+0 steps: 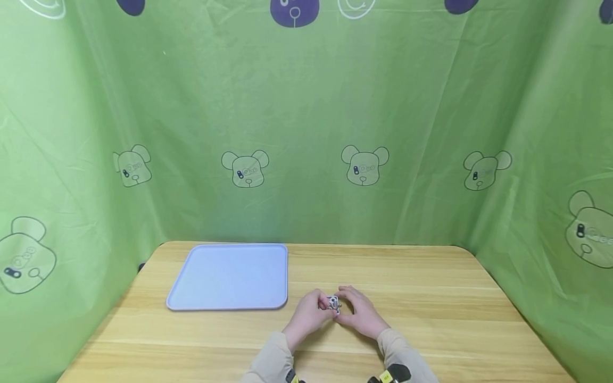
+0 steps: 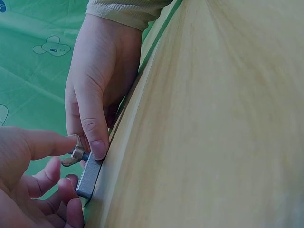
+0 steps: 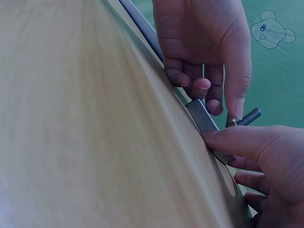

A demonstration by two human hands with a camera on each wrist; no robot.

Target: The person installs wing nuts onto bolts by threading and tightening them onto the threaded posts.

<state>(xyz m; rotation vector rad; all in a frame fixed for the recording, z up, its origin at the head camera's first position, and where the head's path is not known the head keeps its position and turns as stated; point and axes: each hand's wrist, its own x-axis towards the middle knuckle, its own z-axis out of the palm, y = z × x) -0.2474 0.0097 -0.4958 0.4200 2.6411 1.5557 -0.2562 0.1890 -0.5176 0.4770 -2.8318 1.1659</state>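
A small grey metal block (image 3: 203,115) sits low at the tabletop, between both hands. A threaded bolt (image 3: 251,117) stands out of it, with a brass-coloured wing nut (image 2: 76,154) on the thread. My right hand (image 1: 360,314) grips the block by its end, thumb along the near side and fingers behind. From the other side, my left hand (image 1: 308,315) has thumb and index finger at the wing nut, pinching it. The other left fingers curl loosely beside the block's free end. In the head view the hands partly hide the block.
A pale blue rectangular tray (image 1: 230,276) lies at the back left of the wooden table (image 1: 431,298). Green curtain (image 1: 306,117) with bear faces hangs behind the table and on both sides.
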